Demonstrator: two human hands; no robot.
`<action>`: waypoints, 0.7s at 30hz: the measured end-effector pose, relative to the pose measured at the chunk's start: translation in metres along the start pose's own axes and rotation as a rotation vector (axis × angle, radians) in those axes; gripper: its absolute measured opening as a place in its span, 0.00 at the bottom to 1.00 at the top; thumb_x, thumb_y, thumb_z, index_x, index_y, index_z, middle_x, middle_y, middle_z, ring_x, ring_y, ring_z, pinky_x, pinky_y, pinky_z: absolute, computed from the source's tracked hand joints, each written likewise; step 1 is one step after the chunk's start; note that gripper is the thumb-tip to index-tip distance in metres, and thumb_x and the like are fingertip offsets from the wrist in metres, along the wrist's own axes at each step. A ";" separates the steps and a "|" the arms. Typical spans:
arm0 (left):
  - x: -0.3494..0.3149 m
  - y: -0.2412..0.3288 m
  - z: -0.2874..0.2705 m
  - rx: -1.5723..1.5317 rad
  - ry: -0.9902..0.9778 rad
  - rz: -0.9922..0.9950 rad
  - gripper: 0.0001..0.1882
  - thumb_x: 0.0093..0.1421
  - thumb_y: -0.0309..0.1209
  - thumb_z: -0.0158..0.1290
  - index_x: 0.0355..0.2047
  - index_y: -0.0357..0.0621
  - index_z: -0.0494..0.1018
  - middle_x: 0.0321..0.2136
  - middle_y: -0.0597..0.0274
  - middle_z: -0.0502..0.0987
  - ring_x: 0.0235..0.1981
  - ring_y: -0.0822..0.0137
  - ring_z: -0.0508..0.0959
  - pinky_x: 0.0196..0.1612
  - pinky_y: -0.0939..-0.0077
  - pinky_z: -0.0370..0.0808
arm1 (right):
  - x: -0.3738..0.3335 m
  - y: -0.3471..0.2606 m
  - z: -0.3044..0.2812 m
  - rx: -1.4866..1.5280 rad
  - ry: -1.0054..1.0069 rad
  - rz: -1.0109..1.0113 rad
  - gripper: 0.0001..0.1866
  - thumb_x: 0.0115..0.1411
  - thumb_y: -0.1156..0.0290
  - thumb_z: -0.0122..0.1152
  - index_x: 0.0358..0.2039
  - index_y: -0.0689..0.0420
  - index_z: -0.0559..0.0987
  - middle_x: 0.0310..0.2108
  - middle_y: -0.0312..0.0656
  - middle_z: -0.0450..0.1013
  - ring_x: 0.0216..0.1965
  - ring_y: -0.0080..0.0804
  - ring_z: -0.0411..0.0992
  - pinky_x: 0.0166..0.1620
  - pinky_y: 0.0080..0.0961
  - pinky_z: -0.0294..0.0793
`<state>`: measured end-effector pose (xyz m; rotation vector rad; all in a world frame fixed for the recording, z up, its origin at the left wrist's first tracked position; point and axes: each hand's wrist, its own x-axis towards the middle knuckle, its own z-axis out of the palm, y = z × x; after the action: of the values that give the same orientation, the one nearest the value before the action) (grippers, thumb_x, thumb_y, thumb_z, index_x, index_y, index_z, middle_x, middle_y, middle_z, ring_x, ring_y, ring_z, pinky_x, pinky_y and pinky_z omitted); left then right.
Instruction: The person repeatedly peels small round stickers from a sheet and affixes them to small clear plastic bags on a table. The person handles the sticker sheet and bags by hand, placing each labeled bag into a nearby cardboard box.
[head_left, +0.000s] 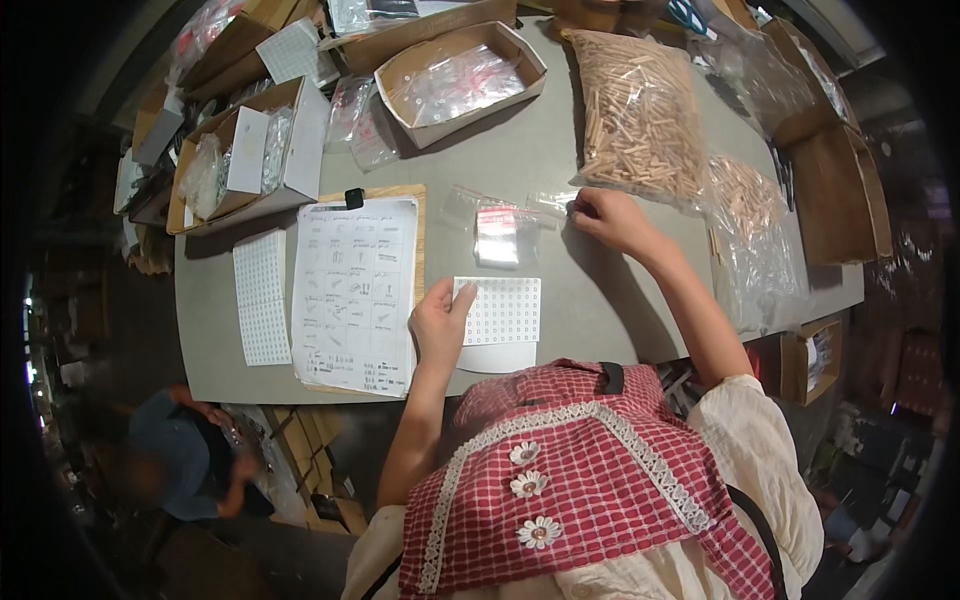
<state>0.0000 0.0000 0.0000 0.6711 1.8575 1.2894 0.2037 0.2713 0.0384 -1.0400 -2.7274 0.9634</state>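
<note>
Our right hand, the nearer, curls at the small clear bag, which stretches lengthwise leftward; we cannot tell whether it grips. Our left hand pinches the label sheet to its right.

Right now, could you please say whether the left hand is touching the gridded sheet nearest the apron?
Touching: the head view shows the left hand, thumb over the gridded sheet at its left edge.

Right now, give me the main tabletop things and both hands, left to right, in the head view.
Narrow white grid-printed sheet, light wooden clipboard, left hand, squarish white grid-printed sheet, right hand, smaller clear plastic bag of tan wooden dowels.
</note>
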 end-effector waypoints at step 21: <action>-0.003 -0.009 0.012 -0.062 0.160 0.156 0.11 0.65 0.33 0.60 0.35 0.35 0.77 0.19 0.59 0.76 0.21 0.80 0.69 0.26 0.79 0.68 | 0.050 -0.045 0.027 -0.223 0.208 -0.062 0.11 0.57 0.69 0.65 0.37 0.61 0.75 0.34 0.52 0.80 0.37 0.53 0.79 0.39 0.46 0.76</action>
<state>0.0116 0.0016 -0.0097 0.7095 1.9140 1.5345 0.1325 0.2620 0.0349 -1.0149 -2.7173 0.5174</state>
